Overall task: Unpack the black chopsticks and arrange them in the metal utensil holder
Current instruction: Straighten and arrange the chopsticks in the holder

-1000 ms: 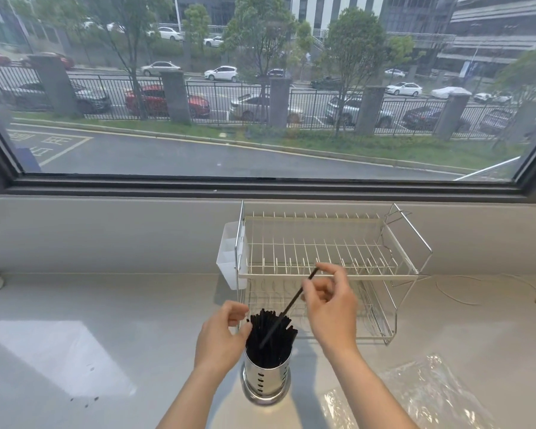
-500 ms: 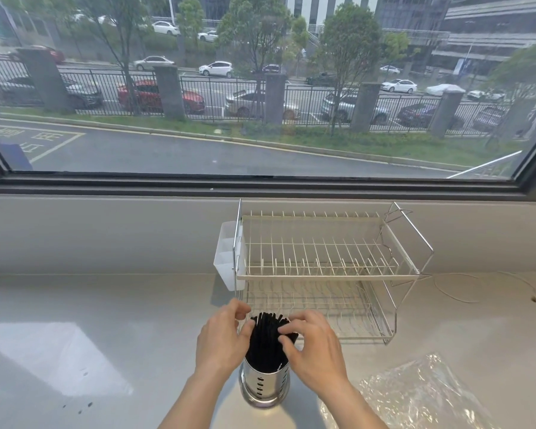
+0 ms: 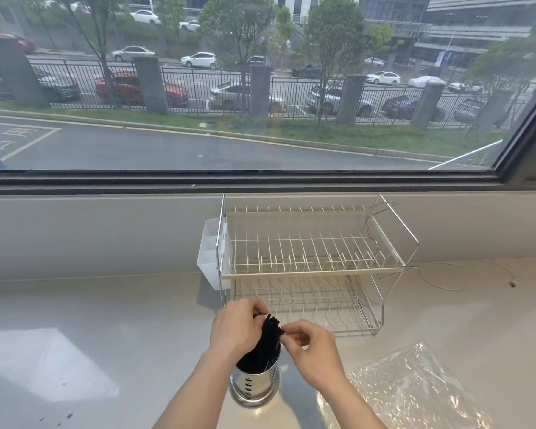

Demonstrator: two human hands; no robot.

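Where hands (image 3: 273, 332) meet, chopsticks (image 3: 265, 342) between.

Daylight, soft and overcast, enters through the window (image 3: 260, 88) and fills the frame evenly; overall bright, no harsh contrast. Glass carries a faint haze and pale reflections, so the street beyond reads slightly washed. Below the window, the surface (image 3: 90, 305) is pale; a brighter sunlit patch lies on it toward lower left. Short dark shadow sits beside the dish rack (image 3: 307, 267) on its left foot. Metal utensil holder (image 3: 254, 388) shows bright specular streaks. Plastic bag (image 3: 415, 391) glints with small highlights. Wide-angle bending: window frame bows and slants at far right. Mild softness throughout; both hands slightly blurred.
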